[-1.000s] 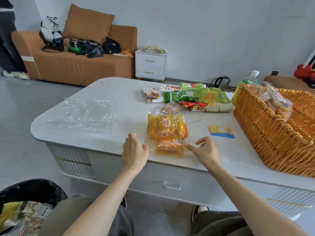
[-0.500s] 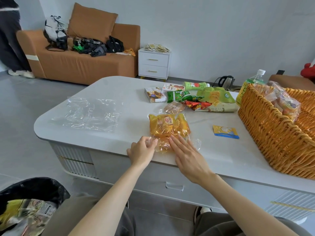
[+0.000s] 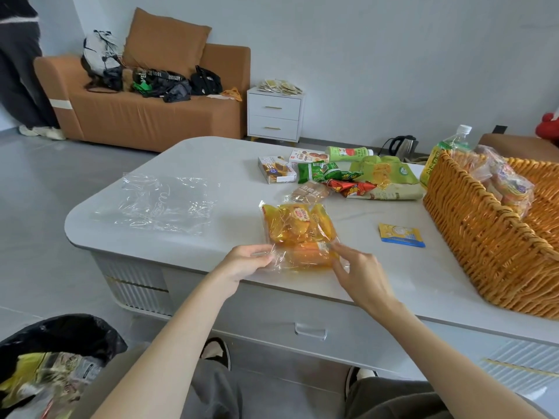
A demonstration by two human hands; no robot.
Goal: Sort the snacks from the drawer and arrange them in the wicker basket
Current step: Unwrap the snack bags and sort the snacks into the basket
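My left hand (image 3: 242, 261): finger and thumb pinched on the snack bag's edge farthest from the wicker basket (image 3: 484, 237).
My right hand (image 3: 360, 273): fingers and thumb curled round the bag's end nearest the basket.
Snack bag (image 3: 299, 234): clear, full of orange packs, flat on the table (image 3: 211, 164), well left of the basket.
Blue-yellow sachet (image 3: 400, 235): between bag and basket.
Snack pile (image 3: 348, 176): beyond, beside the basket's far left corner.
Wrapped snacks (image 3: 508, 182): inside the basket.

On the grey table (image 3: 230, 164), a blue-and-yellow sachet (image 3: 401, 234) lies between the clear bag of orange snacks (image 3: 298, 228) and the wicker basket (image 3: 484, 237).
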